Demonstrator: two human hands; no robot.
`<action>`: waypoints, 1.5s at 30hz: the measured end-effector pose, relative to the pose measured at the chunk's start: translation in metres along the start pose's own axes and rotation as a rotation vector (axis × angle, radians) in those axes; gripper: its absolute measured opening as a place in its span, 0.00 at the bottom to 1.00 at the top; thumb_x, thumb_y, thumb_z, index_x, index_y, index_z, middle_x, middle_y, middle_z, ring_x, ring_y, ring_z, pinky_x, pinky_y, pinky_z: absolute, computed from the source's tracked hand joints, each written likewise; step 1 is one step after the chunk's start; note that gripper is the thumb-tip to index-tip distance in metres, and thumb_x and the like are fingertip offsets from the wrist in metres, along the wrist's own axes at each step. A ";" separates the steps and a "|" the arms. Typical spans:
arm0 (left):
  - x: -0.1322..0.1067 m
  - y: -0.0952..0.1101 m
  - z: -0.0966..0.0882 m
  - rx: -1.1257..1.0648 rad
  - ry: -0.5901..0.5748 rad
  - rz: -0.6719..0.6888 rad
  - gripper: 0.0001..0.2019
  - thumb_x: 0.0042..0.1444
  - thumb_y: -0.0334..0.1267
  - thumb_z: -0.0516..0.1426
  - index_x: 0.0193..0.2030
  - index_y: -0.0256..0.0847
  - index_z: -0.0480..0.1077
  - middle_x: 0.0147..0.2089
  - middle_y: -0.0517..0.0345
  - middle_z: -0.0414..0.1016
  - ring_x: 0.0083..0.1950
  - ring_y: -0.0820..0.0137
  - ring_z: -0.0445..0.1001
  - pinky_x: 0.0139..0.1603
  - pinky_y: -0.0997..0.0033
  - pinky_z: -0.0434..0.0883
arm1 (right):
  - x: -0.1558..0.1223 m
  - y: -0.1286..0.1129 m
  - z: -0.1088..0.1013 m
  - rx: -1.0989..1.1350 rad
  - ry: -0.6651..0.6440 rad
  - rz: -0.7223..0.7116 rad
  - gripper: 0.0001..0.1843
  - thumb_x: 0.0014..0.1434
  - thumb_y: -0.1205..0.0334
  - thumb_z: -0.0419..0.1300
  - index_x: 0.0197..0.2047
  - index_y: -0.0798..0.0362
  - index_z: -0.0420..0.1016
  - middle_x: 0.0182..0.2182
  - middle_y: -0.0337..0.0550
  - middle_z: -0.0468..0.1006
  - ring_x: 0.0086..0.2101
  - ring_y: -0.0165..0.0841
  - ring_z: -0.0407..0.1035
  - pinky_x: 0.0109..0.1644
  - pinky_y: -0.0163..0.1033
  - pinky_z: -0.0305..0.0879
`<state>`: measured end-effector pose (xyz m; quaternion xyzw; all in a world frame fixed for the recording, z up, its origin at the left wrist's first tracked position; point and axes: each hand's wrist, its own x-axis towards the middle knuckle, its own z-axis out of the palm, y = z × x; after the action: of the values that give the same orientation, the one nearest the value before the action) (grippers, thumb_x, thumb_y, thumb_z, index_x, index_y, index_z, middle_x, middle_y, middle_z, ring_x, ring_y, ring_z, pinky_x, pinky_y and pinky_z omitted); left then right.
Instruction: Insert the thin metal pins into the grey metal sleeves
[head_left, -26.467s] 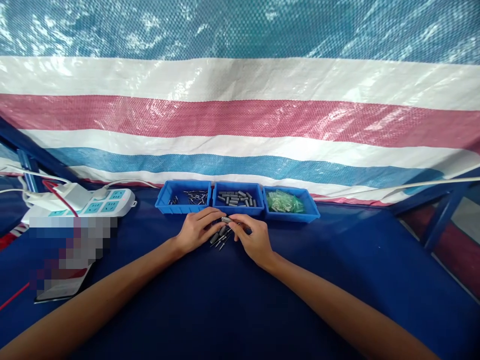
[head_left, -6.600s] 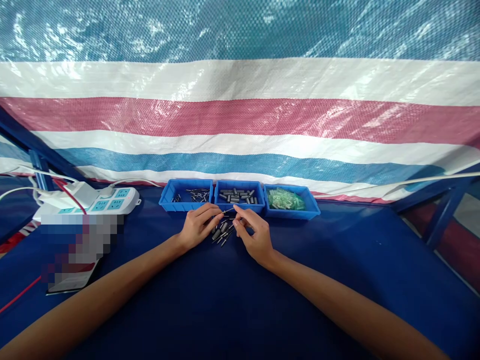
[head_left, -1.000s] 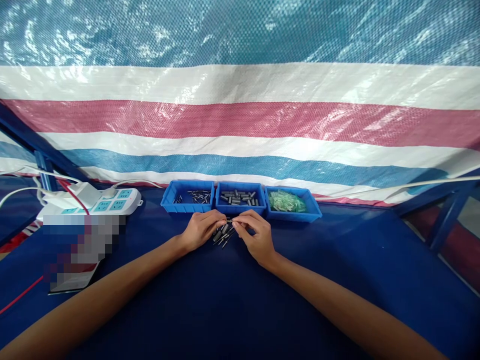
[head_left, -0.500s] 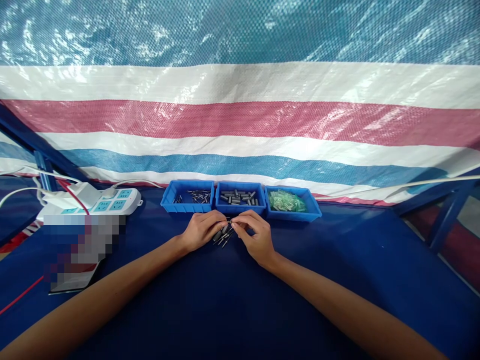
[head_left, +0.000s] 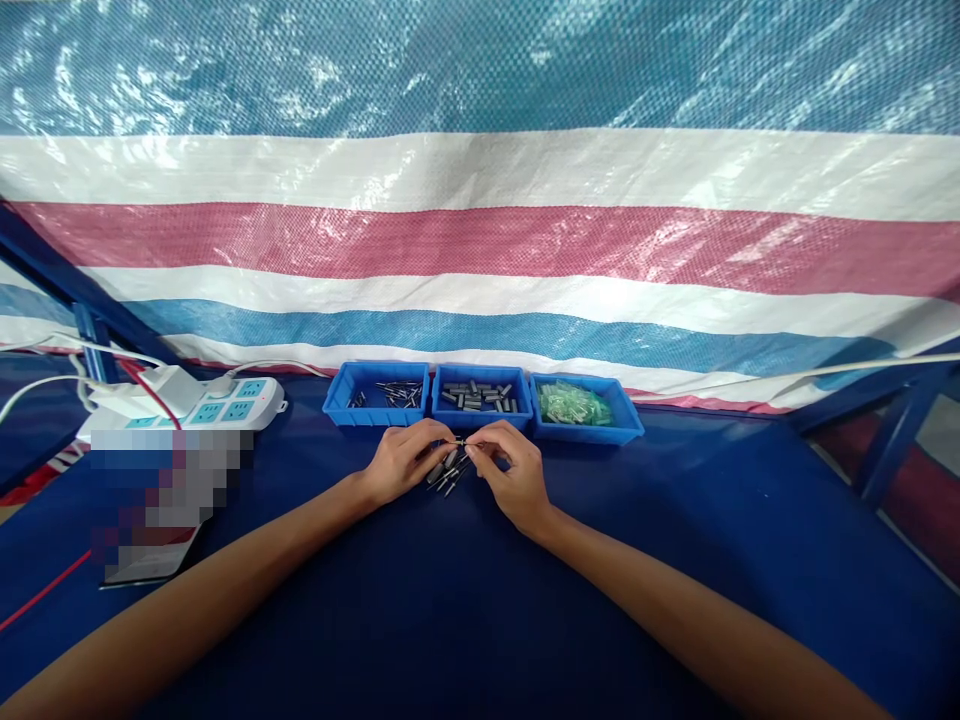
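Pinching a slim metal part (head_left: 460, 442) between fingertips, left hand (head_left: 401, 462) at one end and right hand (head_left: 514, 470) at the other, we see the hands almost meeting, part roughly level above the table (head_left: 450, 600). One piece or two joined, we can't tell; fingertips hide the ends. We judge it light, stiff and smooth, so apt to roll or slip, unlikely to break. Best hold, we'd say: thumb and forefinger at each end, middle left clear. Other fingers are curled in; we can't tell if they hold anything.

Just below the fingertips we note a loose pile (head_left: 451, 480) of thin dark rods and stubby grey pieces. Behind it, three blue bins in a row: left bin (head_left: 371, 416) with thin rods, middle bin (head_left: 480, 418) with grey cylinders, right bin (head_left: 589, 434) with greenish clear bits, too small for us to name. Further left, we log a white power strip (head_left: 259, 403) with cables; at the back, a striped sheet (head_left: 480, 240).
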<state>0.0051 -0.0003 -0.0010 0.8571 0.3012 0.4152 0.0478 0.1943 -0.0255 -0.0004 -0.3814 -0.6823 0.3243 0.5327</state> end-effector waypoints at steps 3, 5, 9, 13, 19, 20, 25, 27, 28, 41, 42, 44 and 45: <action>0.000 0.001 0.000 -0.002 -0.002 -0.003 0.04 0.58 0.32 0.56 0.40 0.38 0.68 0.36 0.58 0.74 0.31 0.79 0.73 0.32 0.83 0.68 | 0.000 0.000 0.000 0.000 -0.002 0.017 0.04 0.60 0.63 0.57 0.36 0.52 0.73 0.32 0.41 0.70 0.27 0.28 0.66 0.30 0.35 0.67; 0.000 0.001 -0.001 0.002 -0.001 -0.008 0.03 0.58 0.32 0.56 0.40 0.38 0.68 0.36 0.58 0.75 0.31 0.79 0.73 0.31 0.83 0.68 | 0.000 -0.001 0.000 -0.001 -0.004 0.029 0.04 0.60 0.62 0.57 0.36 0.52 0.73 0.32 0.41 0.70 0.27 0.28 0.66 0.30 0.34 0.67; 0.000 0.001 -0.001 0.006 -0.002 -0.018 0.04 0.58 0.34 0.56 0.39 0.38 0.68 0.36 0.57 0.75 0.28 0.79 0.71 0.28 0.82 0.66 | -0.001 -0.001 0.000 0.006 -0.005 0.052 0.05 0.61 0.61 0.56 0.36 0.52 0.72 0.32 0.41 0.69 0.24 0.26 0.65 0.28 0.34 0.66; -0.001 0.000 -0.001 0.016 0.007 -0.001 0.05 0.58 0.34 0.57 0.40 0.37 0.68 0.36 0.57 0.75 0.29 0.79 0.72 0.28 0.82 0.66 | -0.001 -0.001 0.000 -0.005 -0.005 0.059 0.07 0.61 0.59 0.55 0.36 0.52 0.72 0.31 0.41 0.69 0.24 0.26 0.64 0.28 0.34 0.65; 0.000 0.000 0.000 0.046 0.022 0.055 0.05 0.59 0.34 0.56 0.41 0.37 0.69 0.35 0.56 0.76 0.35 0.75 0.75 0.32 0.81 0.69 | 0.000 -0.003 0.000 -0.023 -0.017 0.036 0.08 0.62 0.60 0.55 0.34 0.53 0.72 0.30 0.41 0.69 0.23 0.26 0.65 0.28 0.34 0.64; 0.000 0.000 0.000 0.047 0.019 0.066 0.05 0.59 0.34 0.56 0.41 0.37 0.69 0.35 0.56 0.76 0.36 0.75 0.75 0.32 0.80 0.70 | 0.000 -0.004 0.000 -0.033 -0.017 0.031 0.09 0.62 0.60 0.54 0.33 0.53 0.72 0.29 0.40 0.69 0.23 0.26 0.65 0.28 0.34 0.64; 0.001 -0.001 -0.001 0.041 0.001 0.101 0.05 0.58 0.33 0.57 0.41 0.37 0.69 0.36 0.56 0.76 0.38 0.75 0.75 0.34 0.80 0.70 | 0.002 -0.007 -0.002 -0.130 -0.027 0.005 0.16 0.62 0.60 0.54 0.24 0.54 0.70 0.22 0.38 0.67 0.24 0.28 0.64 0.30 0.34 0.62; 0.001 -0.001 -0.002 0.042 -0.009 0.119 0.05 0.59 0.34 0.56 0.41 0.37 0.70 0.37 0.56 0.77 0.38 0.74 0.76 0.34 0.80 0.71 | 0.003 -0.007 -0.002 -0.165 -0.035 0.000 0.19 0.63 0.59 0.54 0.21 0.53 0.69 0.20 0.38 0.67 0.23 0.28 0.63 0.30 0.34 0.60; 0.002 -0.001 -0.002 0.042 -0.014 0.126 0.05 0.59 0.34 0.56 0.41 0.37 0.70 0.37 0.56 0.77 0.38 0.74 0.76 0.34 0.80 0.71 | 0.003 -0.006 -0.002 -0.174 -0.040 -0.001 0.20 0.63 0.58 0.54 0.20 0.53 0.69 0.19 0.37 0.67 0.22 0.28 0.62 0.29 0.34 0.60; 0.003 0.002 -0.005 0.006 -0.029 0.108 0.05 0.61 0.34 0.53 0.39 0.36 0.69 0.34 0.54 0.75 0.37 0.73 0.75 0.33 0.78 0.69 | 0.004 -0.006 -0.002 -0.127 -0.084 0.026 0.17 0.63 0.55 0.52 0.26 0.53 0.70 0.21 0.38 0.68 0.23 0.28 0.64 0.29 0.33 0.61; 0.004 0.002 -0.005 0.010 -0.018 0.097 0.05 0.61 0.34 0.53 0.38 0.36 0.69 0.34 0.54 0.75 0.36 0.73 0.75 0.32 0.78 0.69 | 0.004 -0.006 -0.002 -0.115 -0.079 0.033 0.14 0.63 0.55 0.53 0.29 0.53 0.71 0.24 0.39 0.69 0.24 0.28 0.64 0.29 0.33 0.62; 0.004 0.002 -0.005 0.016 0.000 0.071 0.05 0.61 0.33 0.53 0.36 0.36 0.69 0.33 0.55 0.75 0.35 0.74 0.74 0.31 0.79 0.68 | 0.003 -0.006 -0.001 -0.095 -0.078 0.043 0.11 0.63 0.56 0.53 0.34 0.53 0.71 0.27 0.40 0.70 0.25 0.28 0.65 0.28 0.33 0.62; 0.003 0.002 -0.005 0.015 0.005 0.058 0.05 0.61 0.33 0.53 0.36 0.36 0.69 0.32 0.55 0.75 0.34 0.74 0.74 0.30 0.79 0.67 | 0.003 -0.005 -0.001 -0.092 -0.082 0.041 0.11 0.63 0.56 0.53 0.35 0.53 0.71 0.27 0.40 0.70 0.25 0.28 0.65 0.28 0.33 0.63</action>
<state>0.0042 -0.0008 0.0050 0.8647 0.2793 0.4164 0.0286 0.1941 -0.0256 0.0057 -0.4058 -0.7098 0.3186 0.4796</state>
